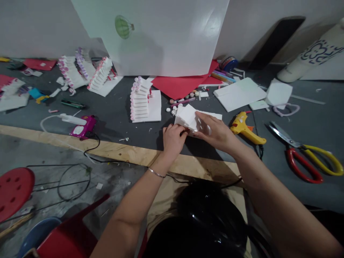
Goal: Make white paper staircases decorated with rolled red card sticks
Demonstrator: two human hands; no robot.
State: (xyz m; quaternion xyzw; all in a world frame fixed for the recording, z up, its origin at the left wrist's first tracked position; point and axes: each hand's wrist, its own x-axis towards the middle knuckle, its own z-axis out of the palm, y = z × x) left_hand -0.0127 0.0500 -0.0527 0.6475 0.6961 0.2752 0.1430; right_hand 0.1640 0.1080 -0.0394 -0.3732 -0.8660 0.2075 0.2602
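A small white foam-board model point(188, 116) is at the front edge of the table, between my two hands. My right hand point(215, 130) grips it from the right, with thumb and fingers around its side. The curled fingers of my left hand point(173, 139) press against its lower left edge, and their tips are partly hidden. Left of it stands a similar white stepped model point(140, 102) with pink rolled pieces along its edge and small red posts. Small white rolled pieces point(174, 109) lie just behind my left hand.
A yellow glue gun point(245, 127) and large scissors point(295, 147) lie to the right. White boards point(239, 94) and red paper point(178, 86) are behind. A purple power socket point(84, 127) with cords sits left. More stepped models point(100, 75) stand at the back left, and a bottle point(311, 53) stands back right.
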